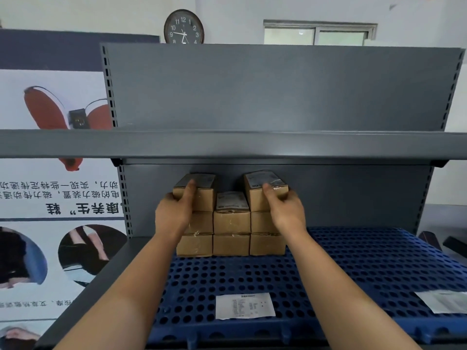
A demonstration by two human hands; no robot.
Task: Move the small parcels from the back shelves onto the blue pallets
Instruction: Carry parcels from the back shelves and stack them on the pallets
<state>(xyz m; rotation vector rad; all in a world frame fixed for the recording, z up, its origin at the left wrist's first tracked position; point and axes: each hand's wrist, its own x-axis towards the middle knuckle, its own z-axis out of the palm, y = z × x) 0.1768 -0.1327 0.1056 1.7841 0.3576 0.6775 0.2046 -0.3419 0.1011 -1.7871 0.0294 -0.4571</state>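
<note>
At the back of the blue perforated plastic pallet (pixel 353 261) a stack of small brown cardboard parcels (pixel 231 245) is being kept in three columns, the outer two three high and the middle one a tier lower. The topmost left parcel (pixel 202 181) is being gripped by the left hand (pixel 174 210) and the topmost right parcel (pixel 260 181) by the right hand (pixel 285 208). The left thumb (pixel 190 189) and the right thumb (pixel 267 192) are being laid over the labelled top faces while the fingers are being curled round the outer sides, so both hands are closed on cardboard. Each parcel is lying inward of its own hand, toward the pallet's middle, with its long axis running from the pallet's front edge to its back, roughly in line with the forearm. Neither hand is being favoured: each is on its own box and apart from the other's. Both boxes appear to be resting on the tier beneath, the right one slightly skewed, though contact underneath cannot be confirmed. Whether they are being set down or lifted cannot be told. Since the task ends on the pallet, seating is being judged likelier — the skewed box would need squaring over its column. Near the pallet's front edge a white printed paper slip (pixel 243 305) is lying flat, well apart from the stack.
</note>
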